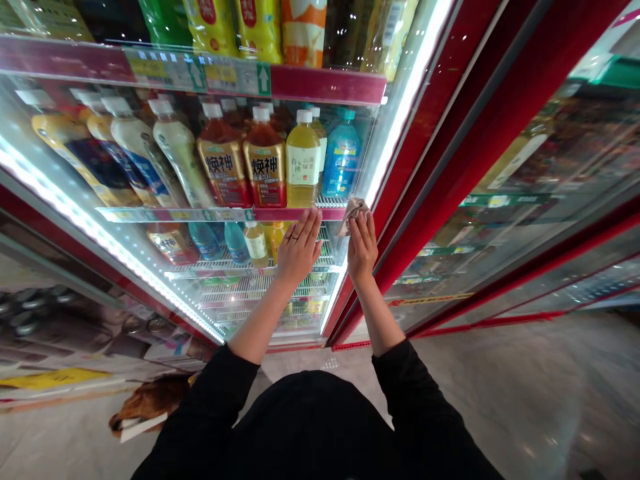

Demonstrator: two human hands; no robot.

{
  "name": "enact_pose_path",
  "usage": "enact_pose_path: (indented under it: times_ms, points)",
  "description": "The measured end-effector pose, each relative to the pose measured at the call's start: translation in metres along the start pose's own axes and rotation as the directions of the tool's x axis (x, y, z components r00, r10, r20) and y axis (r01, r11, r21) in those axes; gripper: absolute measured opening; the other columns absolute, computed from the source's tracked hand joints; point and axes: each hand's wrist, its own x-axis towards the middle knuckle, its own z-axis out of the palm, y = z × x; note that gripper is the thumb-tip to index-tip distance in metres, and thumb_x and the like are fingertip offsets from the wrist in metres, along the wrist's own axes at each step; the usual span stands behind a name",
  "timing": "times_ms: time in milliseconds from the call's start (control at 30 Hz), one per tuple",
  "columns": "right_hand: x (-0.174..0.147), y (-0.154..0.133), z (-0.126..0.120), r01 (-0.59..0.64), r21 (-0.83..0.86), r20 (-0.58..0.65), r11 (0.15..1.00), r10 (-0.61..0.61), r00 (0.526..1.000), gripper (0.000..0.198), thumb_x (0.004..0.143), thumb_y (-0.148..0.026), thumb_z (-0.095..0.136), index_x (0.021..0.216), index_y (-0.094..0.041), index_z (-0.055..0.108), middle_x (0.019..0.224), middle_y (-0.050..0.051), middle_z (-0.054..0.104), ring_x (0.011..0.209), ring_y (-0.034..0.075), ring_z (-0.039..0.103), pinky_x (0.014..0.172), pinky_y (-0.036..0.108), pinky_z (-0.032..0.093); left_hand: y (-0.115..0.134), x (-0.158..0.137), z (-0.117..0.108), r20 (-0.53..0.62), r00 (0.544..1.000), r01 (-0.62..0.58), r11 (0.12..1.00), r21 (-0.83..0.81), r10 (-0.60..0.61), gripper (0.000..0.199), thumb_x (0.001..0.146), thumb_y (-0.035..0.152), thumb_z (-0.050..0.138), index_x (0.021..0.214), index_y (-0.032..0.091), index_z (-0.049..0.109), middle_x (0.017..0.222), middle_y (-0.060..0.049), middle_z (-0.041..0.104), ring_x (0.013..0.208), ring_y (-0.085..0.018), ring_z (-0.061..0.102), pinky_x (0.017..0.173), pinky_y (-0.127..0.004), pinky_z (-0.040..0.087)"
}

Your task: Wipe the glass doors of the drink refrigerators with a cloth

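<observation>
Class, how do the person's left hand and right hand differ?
The left hand wears a dark ring; no ring shows on the right hand. The right hand covers part of a crumpled cloth; no cloth shows at the left hand. Both show their backs to the camera.

My arms (263, 310) reach forward. My left hand (300, 248) has straight fingers, close together; my right hand (362, 250) bends a little.
</observation>
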Motion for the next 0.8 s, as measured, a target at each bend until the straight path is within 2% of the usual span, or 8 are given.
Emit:
enact_pose_path:
  times_ms: [100,233,333,433,500,600,700,800]
  points:
    - [0.021,-0.010,0.010,-0.025,-0.082,-0.078,0.996,0.019,0.997,0.057,0.118,-0.024,0.032,0.175,-0.030,0.038,0.174,0.003,0.054,0.171,0.028,0.024,0.140,0.059,0.037,0.000,-0.001,0.004,0.002,1.000,0.017,1.000,-0.026,-0.017,0.085,0.115,0.027,0.047,0.178,0.025,-0.010,0.185,-0.008,0.025,0.171,-0.024,0.029,0.146,-0.045,0.018]
    - [0.014,-0.012,0.006,0.112,-0.056,0.053,0.992,-0.109,0.993,0.055,0.118,-0.022,0.034,0.172,-0.031,0.044,0.170,0.002,0.060,0.170,0.024,0.032,0.141,0.050,0.039,-0.004,-0.002,0.008,0.007,1.000,0.008,0.999,-0.036,-0.007,0.084,0.115,0.025,0.045,0.178,0.025,-0.010,0.185,-0.008,0.024,0.172,-0.024,0.029,0.146,-0.045,0.018]
    - [-0.006,0.004,-0.009,0.135,-0.065,0.124,0.989,-0.126,0.984,0.053,0.119,-0.024,0.035,0.168,-0.031,0.052,0.164,0.002,0.066,0.166,0.023,0.042,0.139,0.048,0.043,-0.005,-0.003,0.011,-0.006,1.000,0.011,0.999,-0.044,-0.011,0.084,0.115,0.027,0.047,0.178,0.026,-0.007,0.185,-0.008,0.026,0.171,-0.025,0.030,0.146,-0.046,0.019]
    - [-0.008,0.020,-0.020,0.038,-0.109,0.031,0.993,-0.035,0.999,0.055,0.118,-0.024,0.035,0.170,-0.034,0.049,0.164,0.002,0.065,0.166,0.025,0.042,0.137,0.053,0.044,-0.005,-0.002,0.013,-0.034,0.999,0.010,0.999,-0.049,-0.012,0.084,0.115,0.029,0.050,0.178,0.027,-0.006,0.184,-0.008,0.028,0.170,-0.025,0.033,0.146,-0.045,0.018]
    - [0.005,0.025,-0.020,-0.022,-0.126,-0.057,0.992,0.015,0.998,0.057,0.117,-0.024,0.032,0.173,-0.034,0.043,0.169,0.003,0.060,0.169,0.028,0.036,0.137,0.059,0.042,-0.004,-0.002,0.016,-0.056,0.998,0.016,0.999,-0.036,-0.018,0.085,0.115,0.031,0.052,0.179,0.027,-0.005,0.183,-0.009,0.030,0.170,-0.025,0.034,0.146,-0.045,0.019]
    - [0.027,0.024,-0.012,-0.046,-0.134,-0.151,0.990,0.025,0.988,0.060,0.118,-0.025,0.024,0.174,-0.030,0.040,0.173,0.005,0.055,0.172,0.029,0.027,0.139,0.063,0.037,0.000,-0.002,0.020,-0.071,0.997,0.042,0.999,-0.020,-0.043,0.087,0.114,0.036,0.054,0.179,0.026,-0.004,0.183,-0.011,0.030,0.170,-0.025,0.033,0.146,-0.047,0.019]
    - [0.029,0.022,-0.009,0.012,-0.135,-0.058,0.991,-0.020,0.998,0.058,0.118,-0.026,0.024,0.171,-0.028,0.048,0.171,0.005,0.058,0.172,0.024,0.027,0.141,0.056,0.035,0.004,-0.002,0.023,-0.065,0.995,0.074,0.997,-0.036,-0.077,0.089,0.114,0.039,0.055,0.179,0.025,-0.004,0.184,-0.010,0.029,0.172,-0.026,0.030,0.146,-0.049,0.018]
    - [0.005,0.028,-0.015,0.078,-0.129,0.103,0.989,-0.065,0.993,0.053,0.118,-0.028,0.031,0.161,-0.027,0.062,0.164,0.005,0.066,0.169,0.021,0.036,0.140,0.047,0.038,0.007,-0.002,0.024,-0.060,0.993,0.095,0.994,-0.056,-0.098,0.089,0.113,0.040,0.056,0.179,0.024,-0.001,0.184,-0.011,0.030,0.172,-0.026,0.028,0.146,-0.049,0.017]
